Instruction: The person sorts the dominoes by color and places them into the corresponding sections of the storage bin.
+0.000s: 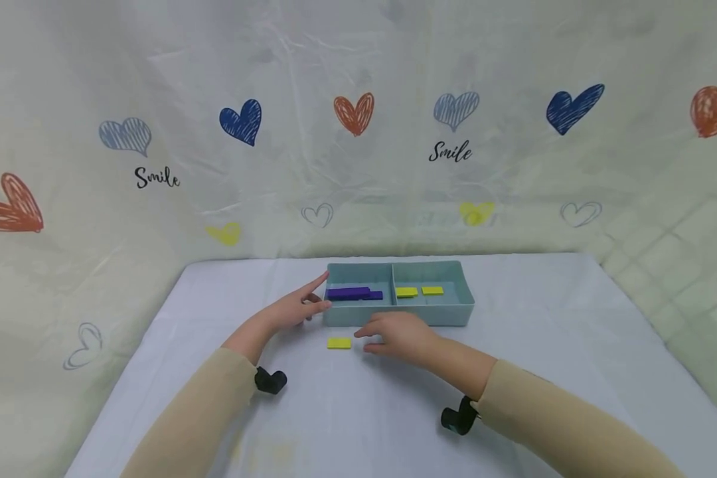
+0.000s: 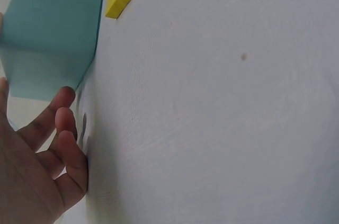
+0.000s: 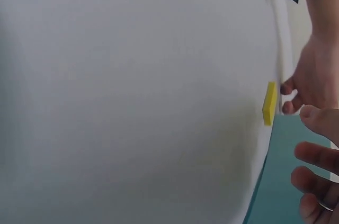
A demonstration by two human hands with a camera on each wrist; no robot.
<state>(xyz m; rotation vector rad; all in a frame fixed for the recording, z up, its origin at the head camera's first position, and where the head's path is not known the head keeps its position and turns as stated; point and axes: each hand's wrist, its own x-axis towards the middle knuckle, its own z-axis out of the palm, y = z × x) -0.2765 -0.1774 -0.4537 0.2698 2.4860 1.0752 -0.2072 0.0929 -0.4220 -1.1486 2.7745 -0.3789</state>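
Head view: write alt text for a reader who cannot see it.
A person's right hand reaches for a yellow block on a white table, while the left hand touches a teal tray holding purple blocks and yellow blocks.

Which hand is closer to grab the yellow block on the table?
Probably the right hand: its fingertips lie just beside the yellow block on the table. The left hand rests farther back, at the left end of the teal tray.
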